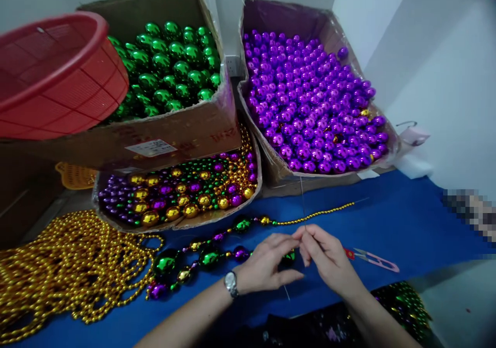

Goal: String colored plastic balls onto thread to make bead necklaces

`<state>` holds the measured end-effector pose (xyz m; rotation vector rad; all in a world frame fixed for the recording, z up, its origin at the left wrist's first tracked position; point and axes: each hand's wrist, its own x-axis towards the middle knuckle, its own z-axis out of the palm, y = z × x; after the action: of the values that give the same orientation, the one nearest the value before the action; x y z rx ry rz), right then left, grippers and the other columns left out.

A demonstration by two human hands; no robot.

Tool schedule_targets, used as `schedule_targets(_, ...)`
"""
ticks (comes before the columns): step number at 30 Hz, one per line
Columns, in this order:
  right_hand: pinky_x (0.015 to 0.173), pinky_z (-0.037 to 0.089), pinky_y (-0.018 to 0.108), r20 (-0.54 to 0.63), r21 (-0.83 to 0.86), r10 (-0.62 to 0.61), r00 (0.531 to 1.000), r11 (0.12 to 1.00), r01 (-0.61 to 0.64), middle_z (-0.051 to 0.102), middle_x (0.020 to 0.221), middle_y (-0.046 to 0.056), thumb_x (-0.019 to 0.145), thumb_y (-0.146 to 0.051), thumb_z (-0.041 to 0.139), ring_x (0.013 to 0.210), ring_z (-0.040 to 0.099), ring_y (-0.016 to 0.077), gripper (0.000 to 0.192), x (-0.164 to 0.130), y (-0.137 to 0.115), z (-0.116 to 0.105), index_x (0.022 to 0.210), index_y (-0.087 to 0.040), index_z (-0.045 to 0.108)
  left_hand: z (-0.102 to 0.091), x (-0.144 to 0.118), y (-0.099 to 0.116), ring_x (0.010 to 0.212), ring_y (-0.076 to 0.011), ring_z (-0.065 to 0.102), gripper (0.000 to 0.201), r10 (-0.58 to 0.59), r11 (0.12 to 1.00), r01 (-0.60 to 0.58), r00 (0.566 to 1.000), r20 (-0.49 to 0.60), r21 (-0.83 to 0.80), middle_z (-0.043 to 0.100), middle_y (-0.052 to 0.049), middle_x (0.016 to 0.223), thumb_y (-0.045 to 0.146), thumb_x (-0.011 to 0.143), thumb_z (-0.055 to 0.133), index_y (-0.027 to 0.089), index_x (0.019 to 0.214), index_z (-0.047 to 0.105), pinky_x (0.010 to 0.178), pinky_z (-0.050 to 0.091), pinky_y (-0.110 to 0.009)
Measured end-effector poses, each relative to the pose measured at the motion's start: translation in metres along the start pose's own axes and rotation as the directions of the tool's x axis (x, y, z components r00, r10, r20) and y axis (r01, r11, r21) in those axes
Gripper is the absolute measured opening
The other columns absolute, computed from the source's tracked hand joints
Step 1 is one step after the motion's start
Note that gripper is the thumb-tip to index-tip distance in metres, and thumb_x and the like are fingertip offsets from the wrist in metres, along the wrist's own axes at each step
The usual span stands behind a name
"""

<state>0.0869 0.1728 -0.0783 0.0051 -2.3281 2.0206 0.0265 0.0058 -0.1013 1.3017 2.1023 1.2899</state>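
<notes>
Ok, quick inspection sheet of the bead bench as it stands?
Surface: blue cloth over the table.
Job's things: bead strand of green, gold and purple beads; thin needle upright at the fingertips.
Clutter: gold bead pile; thread snips; red basket.
Grippers: left hand and right hand pinch together at the strand.
Cables: nothing seen.
Surroundings: boxes of green balls, purple balls, mixed beads; white wall.

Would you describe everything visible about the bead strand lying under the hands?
The bead strand lies on the blue cloth, mixing large shiny green, purple and gold beads, then tapering rightward into tiny gold ones. It looks like metallic plastic. The left hand and right hand meet over it, fingertips pinched together.
</notes>
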Motion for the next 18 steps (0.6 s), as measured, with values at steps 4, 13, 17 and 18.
schedule_targets(4, 0.048, 0.034, 0.020, -0.246, 0.282, 0.048, 0.968, 0.959, 0.024, 0.040, 0.056, -0.006, 0.093, -0.035, 0.049, 0.051, 0.041, 0.0076, 0.019, 0.002, 0.000, -0.017, 0.092, -0.019, 0.058, 0.013, -0.006, -0.014, 0.105, -0.0276, 0.054, 0.060, -0.090, 0.962, 0.077, 0.995, 0.038, 0.262, 0.057, -0.012, 0.118, 0.050, 0.079, 0.057, 0.022, 0.130, 0.043, 0.092, 0.041, -0.039)
schedule_targets(13, 0.045, 0.033, 0.015, -0.468, 0.480, 0.219, 0.856, 0.877, 0.038, 0.033, 0.057, -0.007, 0.088, -0.033, 0.058, 0.049, 0.034, 0.0045, 0.016, 0.008, 0.037, -0.058, 0.091, -0.018, 0.062, 0.013, -0.043, -0.022, 0.083, -0.0241, 0.055, 0.029, -0.316, 0.728, 0.209, 0.947, 0.050, 0.653, 0.057, -0.009, 0.096, 0.041, 0.085, 0.048, 0.019, 0.103, 0.051, 0.066, 0.047, -0.033)
schedule_targets(17, 0.046, 0.034, 0.014, -0.540, 0.477, 0.217, 0.813, 0.875, 0.084, 0.033, 0.057, -0.007, 0.086, -0.031, 0.061, 0.049, 0.032, 0.0041, 0.014, 0.012, 0.050, -0.074, 0.090, -0.018, 0.063, 0.011, -0.059, -0.019, 0.082, -0.0232, 0.053, 0.023, -0.341, 0.694, 0.222, 0.939, 0.040, 0.685, 0.055, -0.007, 0.097, 0.036, 0.085, 0.047, 0.021, 0.103, 0.049, 0.063, 0.047, -0.032)
schedule_targets(18, 0.046, 0.034, 0.014, -0.564, 0.472, 0.213, 0.798, 0.876, 0.101, 0.033, 0.056, -0.007, 0.086, -0.030, 0.062, 0.049, 0.032, 0.0042, 0.013, 0.013, 0.052, -0.081, 0.089, -0.018, 0.063, 0.009, -0.063, -0.019, 0.083, -0.0234, 0.053, 0.023, -0.342, 0.686, 0.223, 0.939, 0.036, 0.692, 0.055, -0.006, 0.097, 0.034, 0.085, 0.047, 0.021, 0.104, 0.049, 0.062, 0.046, -0.032)
